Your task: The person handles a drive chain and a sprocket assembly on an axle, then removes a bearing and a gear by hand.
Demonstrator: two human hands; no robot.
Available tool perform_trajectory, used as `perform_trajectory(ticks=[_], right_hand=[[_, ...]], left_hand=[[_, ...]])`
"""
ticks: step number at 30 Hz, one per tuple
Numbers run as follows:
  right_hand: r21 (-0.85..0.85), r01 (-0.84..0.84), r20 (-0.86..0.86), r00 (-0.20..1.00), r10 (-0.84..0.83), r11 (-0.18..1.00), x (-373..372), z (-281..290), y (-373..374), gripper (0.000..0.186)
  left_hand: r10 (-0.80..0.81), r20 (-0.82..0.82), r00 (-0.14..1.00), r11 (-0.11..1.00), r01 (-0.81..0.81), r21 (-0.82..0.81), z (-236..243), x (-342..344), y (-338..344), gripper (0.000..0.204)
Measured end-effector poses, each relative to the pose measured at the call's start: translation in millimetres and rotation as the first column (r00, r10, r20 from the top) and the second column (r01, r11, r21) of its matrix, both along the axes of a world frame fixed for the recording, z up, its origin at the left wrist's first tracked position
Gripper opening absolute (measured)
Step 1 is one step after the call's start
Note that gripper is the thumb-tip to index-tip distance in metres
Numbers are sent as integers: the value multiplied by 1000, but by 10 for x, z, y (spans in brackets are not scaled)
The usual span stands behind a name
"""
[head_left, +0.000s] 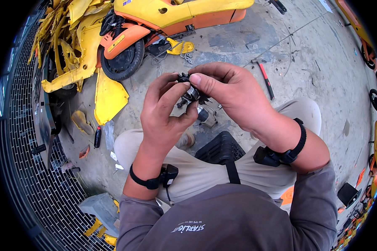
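Between both hands, in front of me, is a small dark mechanical part (191, 93) with a silvery metal section and toothed or finned edges. The fingers of my left hand (165, 106) are closed around its left side and underside. From the right, my right hand (232, 87) pinches its upper end between thumb and index finger. My fingers cover much of the part, so its exact kind is unclear. Just below it, near the floor between my legs, a silver and black cylindrical piece (207, 116) shows partly.
Ahead stands a yellow-and-orange scooter (184, 14), its front wheel (122, 62) to the left. Yellow body panels (88, 46) are heaped at far left. A red-handled hammer (265, 79) lies to the right, a dark screwdriver (97, 137) to the left. A grey block (99, 211) sits lower left.
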State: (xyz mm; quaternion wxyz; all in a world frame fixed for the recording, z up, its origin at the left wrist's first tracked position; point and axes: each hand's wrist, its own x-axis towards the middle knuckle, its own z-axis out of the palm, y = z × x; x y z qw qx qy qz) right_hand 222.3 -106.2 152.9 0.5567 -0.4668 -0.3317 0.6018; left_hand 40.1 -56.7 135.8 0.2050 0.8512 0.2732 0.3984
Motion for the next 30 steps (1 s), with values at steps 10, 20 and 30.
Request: perform_trajectory(ticks=[10,20,30], right_hand=[[-16,-6,-57,998,5,1000,-8,49,-23,35],[-92,20,-181,983,-37,996,8,1,15,32],[2,14,-54,998,-14,1000,8,-28,21,33]], left_hand=[[21,20,1000,1000,-21,0,-22,-37,8,52],[103,-62,993,985,-93,147,83,13,-12,50],[128,8,992,990,-128,64,45,-28,-18,47]])
